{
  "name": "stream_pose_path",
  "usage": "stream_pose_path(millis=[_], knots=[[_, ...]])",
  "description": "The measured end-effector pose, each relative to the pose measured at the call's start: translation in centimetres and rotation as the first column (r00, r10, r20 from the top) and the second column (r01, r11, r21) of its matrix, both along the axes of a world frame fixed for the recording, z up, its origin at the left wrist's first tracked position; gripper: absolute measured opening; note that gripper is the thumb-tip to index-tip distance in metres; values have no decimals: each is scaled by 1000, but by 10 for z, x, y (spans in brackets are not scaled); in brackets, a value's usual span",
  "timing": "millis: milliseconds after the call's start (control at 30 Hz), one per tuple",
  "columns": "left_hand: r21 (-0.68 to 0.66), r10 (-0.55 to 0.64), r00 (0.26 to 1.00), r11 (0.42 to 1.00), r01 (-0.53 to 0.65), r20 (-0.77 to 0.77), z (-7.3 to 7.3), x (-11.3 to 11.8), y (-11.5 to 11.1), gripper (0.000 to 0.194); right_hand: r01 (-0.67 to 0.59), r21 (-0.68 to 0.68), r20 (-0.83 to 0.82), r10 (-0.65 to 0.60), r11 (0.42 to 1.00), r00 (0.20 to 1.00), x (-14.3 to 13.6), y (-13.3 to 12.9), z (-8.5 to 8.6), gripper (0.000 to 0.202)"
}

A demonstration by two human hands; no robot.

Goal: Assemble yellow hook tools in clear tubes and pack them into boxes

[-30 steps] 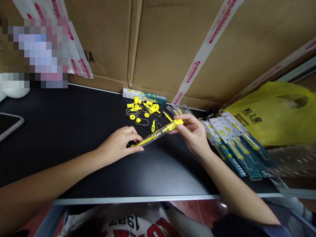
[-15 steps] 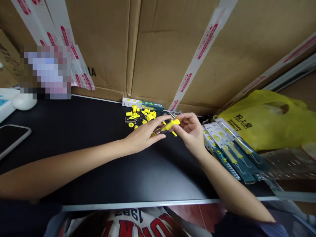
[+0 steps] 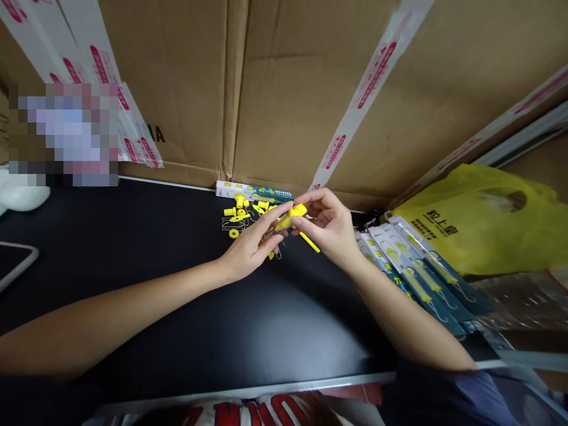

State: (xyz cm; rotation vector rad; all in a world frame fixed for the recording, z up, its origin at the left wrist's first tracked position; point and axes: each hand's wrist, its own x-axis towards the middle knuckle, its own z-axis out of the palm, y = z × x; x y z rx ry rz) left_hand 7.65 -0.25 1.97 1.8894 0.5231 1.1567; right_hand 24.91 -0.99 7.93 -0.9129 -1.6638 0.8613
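Note:
Between both hands is a spring scale (image 3: 283,223) with a clear body and yellow parts. My left hand (image 3: 248,248) is closed round the clear body. At its upper end, the fingers of my right hand (image 3: 331,228) pinch the yellow cap (image 3: 297,210). Behind the hands lie loose yellow parts (image 3: 229,212), yellow rings (image 3: 234,234) and metal hooks, partly hidden by the left hand. A thin yellow stick (image 3: 309,242) rests on the black table (image 3: 213,331) below the right fingers.
A printed box (image 3: 252,190) lies at the back against large cardboard (image 3: 275,100). Several packaged spring scales (image 3: 421,278) are stacked at the right, beside a yellow plastic bag (image 3: 479,219). A phone (image 3: 15,263) lies at the left edge.
Both hands have shifted slightly left with the spring scale. The right fingers have drawn in around the yellow cap, and the cap sits closer to the left hand. The view has moved a little.

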Motion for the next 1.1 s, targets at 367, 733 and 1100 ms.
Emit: stream_pose_path(millis=[367,733,1100], knots=[[63,38,995,998,-32,-96,3,0,-3,50,-78,-46,-7,77,996,997,15,-3,1,21],[94,-58,998,994,56,12,-3,0,1,53,-150,-109,-9,150,983,989,16,0,0,23],[205,-24,996,979,5,90,-9,0,0,46,-179,-121,-37,176,976,984,9,-4,-1,26]])
